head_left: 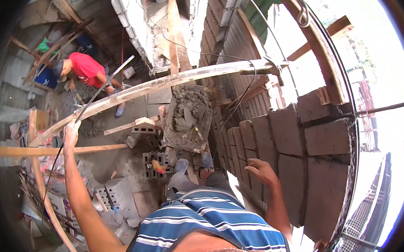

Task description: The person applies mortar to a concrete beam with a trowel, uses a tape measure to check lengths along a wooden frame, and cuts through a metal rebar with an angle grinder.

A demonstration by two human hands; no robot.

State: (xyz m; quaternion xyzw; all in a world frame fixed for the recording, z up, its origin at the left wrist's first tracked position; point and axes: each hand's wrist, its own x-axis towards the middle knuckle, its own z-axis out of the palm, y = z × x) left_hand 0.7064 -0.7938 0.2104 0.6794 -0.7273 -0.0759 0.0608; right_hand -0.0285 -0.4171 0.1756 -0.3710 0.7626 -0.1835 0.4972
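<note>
My left hand [71,133] is raised at the left, fingers wrapped round a long thin steel bar [105,85]. The bar slants from the upper middle down past my forearm, crossing a long wooden beam [163,83]. My right hand [262,172] hangs beside the grey block wall [273,138], holding nothing, its fingers loosely bent and apart. Between the beam and my feet, a board carries a heap of wet mortar [192,98]. A trowel [184,121] lies in the mortar.
At left a person in a red shirt [88,69] bends over. Hollow blocks [120,194] and a yellow-and-red tool [157,166] lie below. A wooden plank [93,148] crosses at left. A dark cable [239,103] hangs near the wall. Timber [322,54] stands at upper right.
</note>
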